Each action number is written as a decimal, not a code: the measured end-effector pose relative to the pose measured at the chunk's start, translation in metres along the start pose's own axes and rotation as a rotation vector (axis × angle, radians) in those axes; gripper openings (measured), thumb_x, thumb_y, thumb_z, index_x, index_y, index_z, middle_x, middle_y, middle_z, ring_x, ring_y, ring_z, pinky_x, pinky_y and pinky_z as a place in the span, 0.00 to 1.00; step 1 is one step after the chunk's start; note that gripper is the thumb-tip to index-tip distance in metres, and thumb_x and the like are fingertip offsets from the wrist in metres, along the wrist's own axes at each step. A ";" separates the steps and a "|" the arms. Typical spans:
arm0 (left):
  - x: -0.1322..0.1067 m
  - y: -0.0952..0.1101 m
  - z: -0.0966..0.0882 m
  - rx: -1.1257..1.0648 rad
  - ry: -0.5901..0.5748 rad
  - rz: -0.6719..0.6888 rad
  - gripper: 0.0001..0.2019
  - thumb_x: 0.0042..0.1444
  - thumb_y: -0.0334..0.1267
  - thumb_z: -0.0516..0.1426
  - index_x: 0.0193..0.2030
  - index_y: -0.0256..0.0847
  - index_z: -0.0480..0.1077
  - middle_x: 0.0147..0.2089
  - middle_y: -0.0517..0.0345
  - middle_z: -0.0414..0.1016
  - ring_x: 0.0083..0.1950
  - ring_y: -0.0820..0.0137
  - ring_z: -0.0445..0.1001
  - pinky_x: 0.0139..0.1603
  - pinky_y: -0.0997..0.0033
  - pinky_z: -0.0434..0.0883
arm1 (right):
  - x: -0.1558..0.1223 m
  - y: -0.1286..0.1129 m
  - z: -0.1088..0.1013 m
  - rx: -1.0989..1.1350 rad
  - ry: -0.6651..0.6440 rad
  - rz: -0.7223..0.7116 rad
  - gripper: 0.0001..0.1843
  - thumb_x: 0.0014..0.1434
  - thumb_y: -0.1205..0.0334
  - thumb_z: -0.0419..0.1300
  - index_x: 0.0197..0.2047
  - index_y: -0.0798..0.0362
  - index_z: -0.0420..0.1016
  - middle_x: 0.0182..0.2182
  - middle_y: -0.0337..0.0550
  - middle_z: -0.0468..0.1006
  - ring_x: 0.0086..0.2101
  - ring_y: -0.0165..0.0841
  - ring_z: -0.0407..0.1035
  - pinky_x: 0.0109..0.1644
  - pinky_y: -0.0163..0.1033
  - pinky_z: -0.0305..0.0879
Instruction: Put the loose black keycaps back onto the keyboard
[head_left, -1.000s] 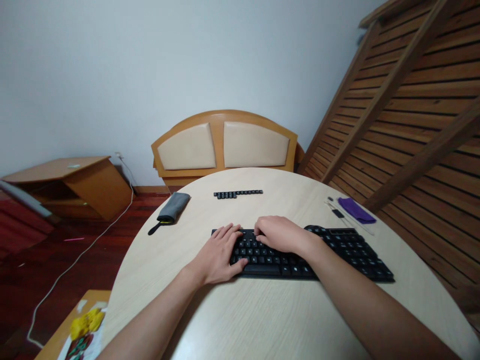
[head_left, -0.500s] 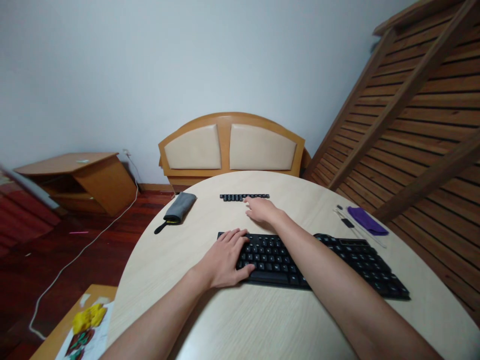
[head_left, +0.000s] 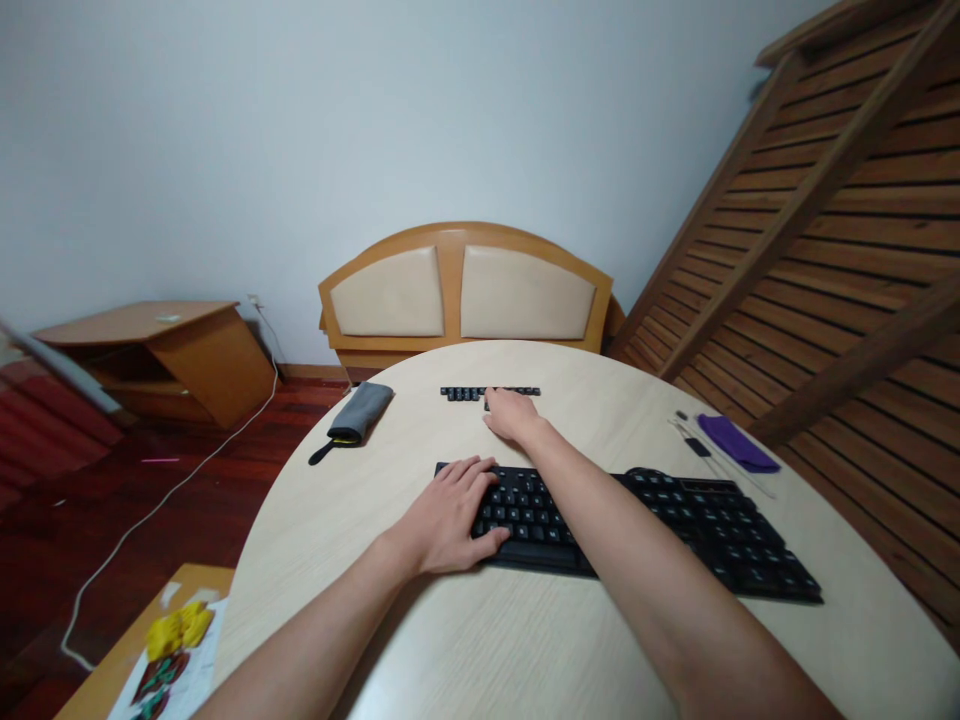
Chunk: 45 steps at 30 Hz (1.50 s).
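A black keyboard (head_left: 536,556) lies across the near part of the round table. My left hand (head_left: 450,515) rests on its left end, fingers spread and thumb over the front keys. Beyond it, my right hand (head_left: 510,413) is at a row of loose black keycaps (head_left: 461,394) laid out in lines on the table. Its fingers are pinched together around a small dark keycap (head_left: 487,406), mostly covered by the fingertips. My right forearm crosses over the keyboard and hides some of its middle keys.
A grey pouch (head_left: 361,412) lies at the table's left. On the right are a purple cloth (head_left: 738,443) and a small tool with a black part (head_left: 698,447). A wooden slatted frame (head_left: 840,230) leans at the right. A white cable (head_left: 169,500) runs over the floor.
My right hand has shifted slightly left and away from me along the keycap row, its fingers now covering part of it. My left hand stays on the keyboard.
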<state>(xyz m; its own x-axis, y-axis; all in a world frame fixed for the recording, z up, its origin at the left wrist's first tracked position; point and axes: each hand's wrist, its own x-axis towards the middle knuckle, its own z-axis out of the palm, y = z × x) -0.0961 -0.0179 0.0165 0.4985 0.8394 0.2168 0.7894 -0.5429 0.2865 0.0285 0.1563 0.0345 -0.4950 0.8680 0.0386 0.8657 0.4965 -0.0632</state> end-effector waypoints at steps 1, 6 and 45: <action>0.000 -0.001 0.001 -0.004 0.002 0.003 0.26 0.59 0.53 0.56 0.58 0.40 0.63 0.70 0.42 0.59 0.70 0.50 0.57 0.70 0.45 0.55 | -0.004 0.001 -0.001 -0.001 0.000 0.002 0.19 0.64 0.63 0.55 0.57 0.59 0.69 0.52 0.59 0.76 0.51 0.44 0.72 0.52 0.43 0.66; -0.001 -0.002 0.002 0.002 0.002 0.009 0.25 0.60 0.54 0.55 0.58 0.40 0.63 0.70 0.42 0.60 0.71 0.51 0.57 0.70 0.46 0.55 | -0.033 0.009 -0.009 0.012 -0.017 0.008 0.14 0.63 0.64 0.56 0.51 0.58 0.75 0.49 0.59 0.78 0.51 0.44 0.72 0.52 0.43 0.65; -0.002 -0.002 0.000 0.022 -0.038 -0.001 0.28 0.61 0.52 0.56 0.63 0.40 0.62 0.71 0.44 0.58 0.73 0.55 0.54 0.71 0.49 0.56 | -0.125 0.041 0.021 0.830 0.112 -0.303 0.05 0.55 0.62 0.64 0.37 0.51 0.79 0.45 0.43 0.81 0.46 0.36 0.74 0.55 0.42 0.66</action>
<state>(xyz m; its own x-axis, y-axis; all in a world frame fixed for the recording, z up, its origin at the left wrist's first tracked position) -0.0989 -0.0184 0.0150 0.5107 0.8405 0.1807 0.7973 -0.5417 0.2661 0.1248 0.0679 0.0063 -0.6463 0.7153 0.2656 0.3445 0.5842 -0.7349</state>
